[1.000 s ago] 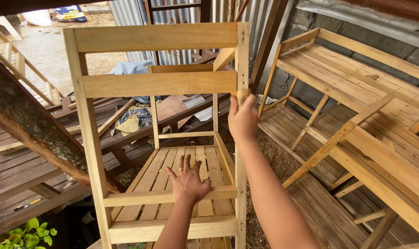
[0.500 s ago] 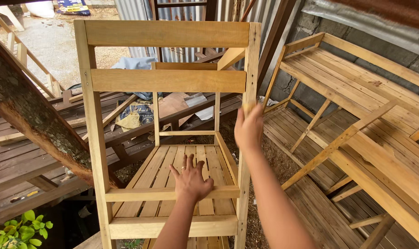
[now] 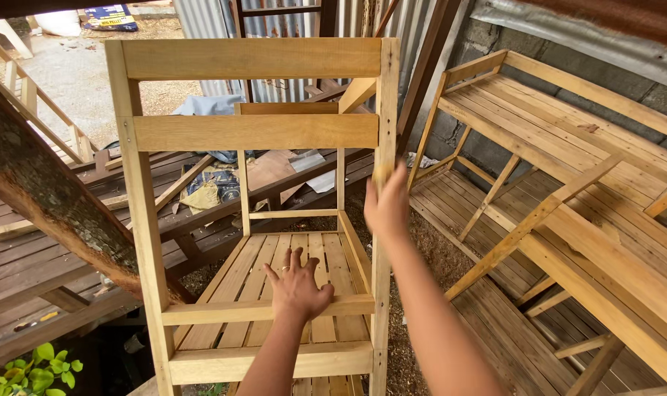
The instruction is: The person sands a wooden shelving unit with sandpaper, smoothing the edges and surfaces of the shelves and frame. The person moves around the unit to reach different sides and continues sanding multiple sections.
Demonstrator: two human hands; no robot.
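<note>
low in the centre of the frame, the left hand (image 3: 298, 287) lies flat with fingers spread on the slatted shelf and front rail of the pale wooden rack (image 3: 254, 132). just right of centre, the right hand (image 3: 386, 205), blurred, presses a small yellowish pad (image 3: 382, 174) against the rack's right upright. a bare wooden bench frame (image 3: 568, 139) leans at far right, corrugated metal sheeting (image 3: 289, 15) along the top.

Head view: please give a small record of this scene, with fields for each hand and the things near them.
Main thing: unfinished wooden chair frame
Left hand: flat on the slatted seat, fingers spread
Right hand: on the right upright post, holding a small yellowish piece, kind unclear
Right side: slatted wooden benches
Left side: tree trunk, green plant
</note>
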